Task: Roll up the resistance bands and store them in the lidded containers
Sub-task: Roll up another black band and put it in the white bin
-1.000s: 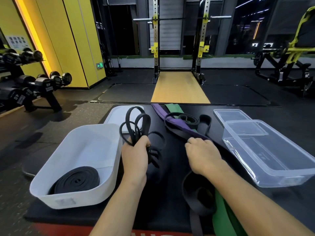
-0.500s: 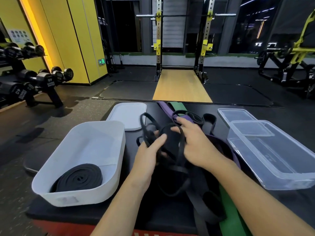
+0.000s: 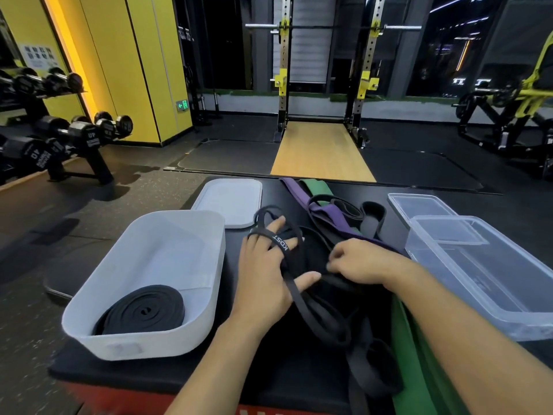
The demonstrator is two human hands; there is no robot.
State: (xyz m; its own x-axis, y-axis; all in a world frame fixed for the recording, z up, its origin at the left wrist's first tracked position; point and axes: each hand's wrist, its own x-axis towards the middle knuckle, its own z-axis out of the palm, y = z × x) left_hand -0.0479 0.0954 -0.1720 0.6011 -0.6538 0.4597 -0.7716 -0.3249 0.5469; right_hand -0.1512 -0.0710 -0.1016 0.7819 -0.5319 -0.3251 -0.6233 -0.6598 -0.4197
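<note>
A thin black resistance band (image 3: 311, 307) lies looped over my left hand (image 3: 269, 274), whose fingers are spread through the loops. My right hand (image 3: 359, 262) pinches the tangled black band just right of it. A rolled black band (image 3: 143, 313) lies in the white container (image 3: 167, 235) at the left. Behind it rests that container's white lid (image 3: 229, 202). A purple band (image 3: 329, 214), a green band (image 3: 317, 188) and more black bands (image 3: 371, 217) sprawl across the black mat. A clear container (image 3: 490, 280) stands at the right with its clear lid (image 3: 422, 205) behind it.
The mat tops a red-edged box (image 3: 125, 396). A wide green band (image 3: 419, 354) hangs over the near edge under my right forearm. A dumbbell rack (image 3: 59, 136) is at the left, a squat rack (image 3: 326, 85) ahead, a yellow machine (image 3: 514, 106) at the right.
My left hand has lowered the bundle of thin black loops and opened its fingers through them. My right hand came over from the mat and now pinches the band beside the left hand.
</note>
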